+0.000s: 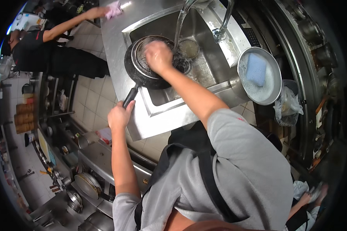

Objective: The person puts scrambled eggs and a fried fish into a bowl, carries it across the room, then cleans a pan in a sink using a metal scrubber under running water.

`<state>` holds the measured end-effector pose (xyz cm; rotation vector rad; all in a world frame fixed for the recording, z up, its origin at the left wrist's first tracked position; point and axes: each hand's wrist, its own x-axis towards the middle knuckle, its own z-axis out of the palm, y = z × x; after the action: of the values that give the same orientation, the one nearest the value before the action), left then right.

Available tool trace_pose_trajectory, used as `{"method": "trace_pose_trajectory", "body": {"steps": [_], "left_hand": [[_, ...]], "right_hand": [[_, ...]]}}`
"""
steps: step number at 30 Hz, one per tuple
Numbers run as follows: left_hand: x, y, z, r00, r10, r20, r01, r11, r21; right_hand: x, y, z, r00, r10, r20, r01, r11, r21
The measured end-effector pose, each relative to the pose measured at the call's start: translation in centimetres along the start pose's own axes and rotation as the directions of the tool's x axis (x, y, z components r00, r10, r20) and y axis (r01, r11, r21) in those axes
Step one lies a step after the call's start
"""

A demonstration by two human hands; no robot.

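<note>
My left hand (119, 115) is closed around the black handle of a frying pan (130, 62), which is tilted over the left part of a steel sink (202, 69) with its underside turned up. On that ringed, worn underside lies my right hand (159, 56), wet and blurred; whether it holds anything cannot be told. Water runs from a faucet (186, 6) just right of that hand and splashes beside the pan. Near the stream, a round strainer or drain cup (188, 48) sits in the sink. An oval metal basin (273, 95) of soapy water holds a blue mesh-covered sponge (256, 69).
Across the steel counter (112, 31), a co-worker in black reaches over with a pink cloth (114, 10). A clear container with a plastic bag (287, 105) stands right of the basin. Another person's hands show at lower right. Pans and shelves are at lower left.
</note>
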<state>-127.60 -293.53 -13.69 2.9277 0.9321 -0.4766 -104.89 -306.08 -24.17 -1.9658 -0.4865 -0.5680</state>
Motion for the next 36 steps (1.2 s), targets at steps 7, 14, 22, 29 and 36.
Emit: {"method": "trace_pose_trajectory", "body": {"steps": [7, 14, 22, 29, 36], "left_hand": [[0.3, 0.0, -0.4, 1.000, 0.013, -0.008, -0.013, 1.000, -0.004], [-0.3, -0.2, 0.0, 1.000, -0.017, -0.006, 0.017, 1.000, -0.013], [-0.1, -0.3, 0.1, 1.000, -0.015, -0.004, 0.015, 1.000, 0.005], [0.1, 0.4, -0.7, 1.000, 0.003, 0.004, -0.003, 1.000, 0.018], [-0.2, -0.6, 0.0, 0.999, -0.026, 0.032, 0.027, 1.000, -0.014]], "right_hand": [[1.8, 2.6, 0.0, 0.927, 0.365, -0.084, -0.374, 0.910, -0.180], [-0.9, 1.5, -2.5, 0.992, -0.005, 0.129, -0.006, 0.996, 0.085], [0.0, -3.8, 0.6, 0.979, -0.200, 0.036, 0.192, 0.968, 0.165], [3.7, 2.9, 1.4, 0.976, 0.206, 0.071, -0.204, 0.978, -0.034], [-2.8, 0.4, -3.2, 0.974, -0.116, 0.196, 0.092, 0.988, 0.127]]}}
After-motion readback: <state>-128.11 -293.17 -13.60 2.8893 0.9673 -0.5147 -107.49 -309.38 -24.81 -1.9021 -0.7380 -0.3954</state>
